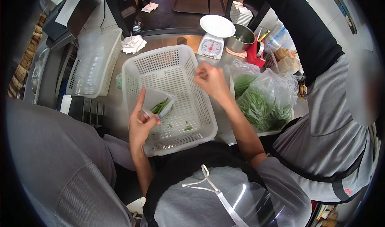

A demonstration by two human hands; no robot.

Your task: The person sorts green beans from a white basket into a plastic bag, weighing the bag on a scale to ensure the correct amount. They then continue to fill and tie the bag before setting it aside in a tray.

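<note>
My left hand point(141, 120) pinches the edge of a small clear bag point(167, 102) with its index finger stretched out. Cut green vegetables point(159, 106) lie inside the bag. The bag is over a white perforated basket point(184, 144), whose bottom holds a few loose green pieces point(188, 128). Above the basket's right rim, my right hand point(209, 79) is closed with its fingers curled; what it holds, if anything, is hidden. To its right, large clear bags of leafy greens point(258, 106) sit in a white container.
A kitchen scale point(211, 46) with a white plate and a steel pot point(241, 39) stand behind the basket. Another basket point(114, 62) at left holds stacked clear containers point(89, 68). Paper slips point(133, 44) lie nearby. One person point(60, 158) is at left, another point(321, 138) at right.
</note>
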